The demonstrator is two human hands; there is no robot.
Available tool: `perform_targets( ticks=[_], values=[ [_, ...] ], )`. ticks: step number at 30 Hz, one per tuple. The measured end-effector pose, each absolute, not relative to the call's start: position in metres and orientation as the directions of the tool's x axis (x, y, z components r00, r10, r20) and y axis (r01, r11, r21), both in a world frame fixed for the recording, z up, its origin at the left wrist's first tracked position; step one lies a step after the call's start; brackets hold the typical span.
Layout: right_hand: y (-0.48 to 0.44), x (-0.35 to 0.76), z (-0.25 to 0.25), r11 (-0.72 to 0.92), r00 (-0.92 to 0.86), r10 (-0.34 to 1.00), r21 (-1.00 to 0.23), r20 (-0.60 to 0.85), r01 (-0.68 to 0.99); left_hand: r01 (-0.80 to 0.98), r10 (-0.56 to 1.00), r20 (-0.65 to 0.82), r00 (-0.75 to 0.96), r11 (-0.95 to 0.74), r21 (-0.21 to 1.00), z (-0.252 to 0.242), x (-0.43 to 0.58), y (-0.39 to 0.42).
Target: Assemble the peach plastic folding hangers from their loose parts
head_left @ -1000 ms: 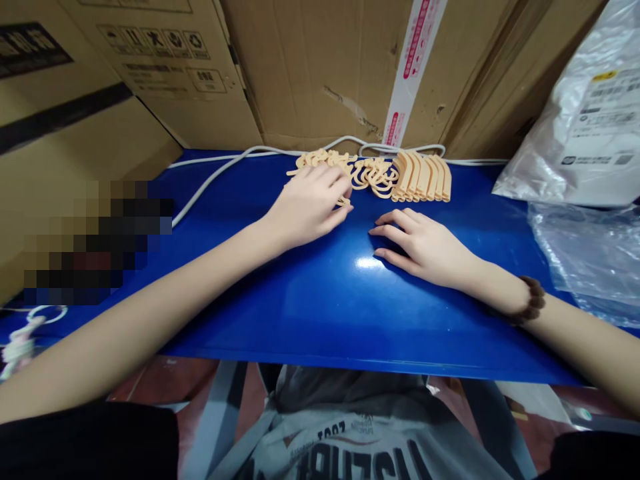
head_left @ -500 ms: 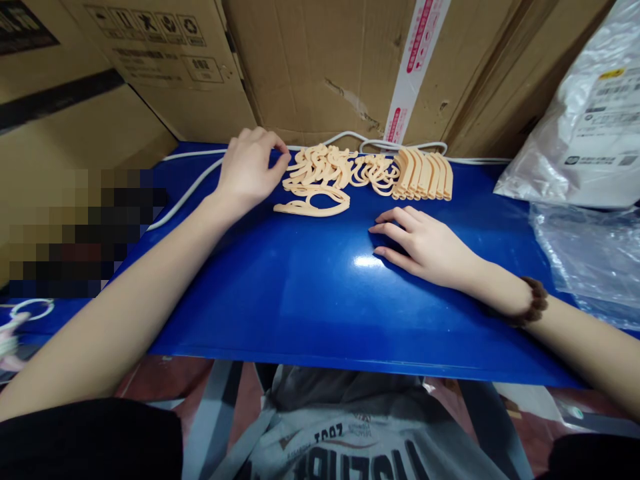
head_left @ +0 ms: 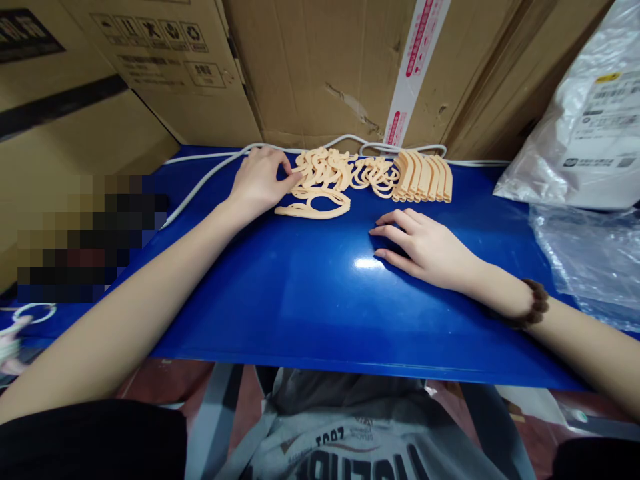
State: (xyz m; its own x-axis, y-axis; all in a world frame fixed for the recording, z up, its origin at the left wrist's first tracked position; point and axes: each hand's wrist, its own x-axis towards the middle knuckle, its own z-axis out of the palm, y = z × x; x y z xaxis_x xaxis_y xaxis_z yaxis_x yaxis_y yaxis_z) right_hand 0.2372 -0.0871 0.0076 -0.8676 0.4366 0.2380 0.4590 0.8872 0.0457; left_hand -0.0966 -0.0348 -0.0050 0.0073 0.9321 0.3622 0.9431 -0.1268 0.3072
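Observation:
My left hand (head_left: pixel 264 177) is at the left end of a pile of cream curved plastic pieces (head_left: pixel 323 167). Its thumb and forefinger come together in a pinch on a curved piece at the pile's edge; the other fingers are partly hidden. Just in front of the pile lies a larger cream looped piece (head_left: pixel 330 212). Beside the pile are several cream hook-shaped pieces (head_left: pixel 375 175), then a neat row of cream curved arms (head_left: pixel 424 177). Palm down on the blue table (head_left: pixel 300 300), my right hand (head_left: pixel 420 243) rests with its fingers apart, holding nothing.
Large cardboard boxes (head_left: pixel 320 73) stand along the back and left. A white cable (head_left: pixel 200 181) runs behind the pieces. At the right are a white plastic package (head_left: pixel 575 140) and clear plastic wrap (head_left: pixel 590 260). The table's front edge is near my body.
My left hand has moved slightly right and down, onto the pile's left edge, and its thumb and forefinger have closed there. My right hand has stayed still.

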Motion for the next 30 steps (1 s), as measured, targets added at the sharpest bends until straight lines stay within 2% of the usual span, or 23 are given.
perform_targets(
  ticks=[4,13,18,24,27,30],
  values=[
    [-0.087,0.237,0.008,0.887,-0.866,0.44,0.035,0.237,0.461,0.935,0.932,0.363,0.001,-0.13,0.331,-0.011,-0.098,-0.032],
    [-0.088,0.236,0.009,0.884,-0.862,0.452,0.017,0.231,0.468,0.884,0.879,0.477,0.01,-0.231,0.407,-0.027,-0.106,-0.015],
    [-0.088,0.237,0.009,0.883,-0.863,0.45,0.03,0.232,0.468,0.843,0.85,0.519,-0.093,-0.21,0.495,-0.028,-0.107,-0.011],
    [-0.088,0.236,0.007,0.884,-0.864,0.448,0.033,0.228,0.467,0.83,0.788,0.595,-0.159,-0.22,0.513,-0.011,-0.097,-0.027],
    [-0.088,0.237,0.008,0.821,-0.776,0.54,-0.003,0.327,0.571,0.82,0.786,0.614,-0.066,-0.308,0.483,-0.002,-0.079,-0.041],
    [-0.086,0.241,0.011,0.704,-0.59,0.62,-0.035,0.517,0.709,0.741,0.793,0.578,0.195,-0.505,0.443,0.004,-0.056,-0.059]
  ],
)
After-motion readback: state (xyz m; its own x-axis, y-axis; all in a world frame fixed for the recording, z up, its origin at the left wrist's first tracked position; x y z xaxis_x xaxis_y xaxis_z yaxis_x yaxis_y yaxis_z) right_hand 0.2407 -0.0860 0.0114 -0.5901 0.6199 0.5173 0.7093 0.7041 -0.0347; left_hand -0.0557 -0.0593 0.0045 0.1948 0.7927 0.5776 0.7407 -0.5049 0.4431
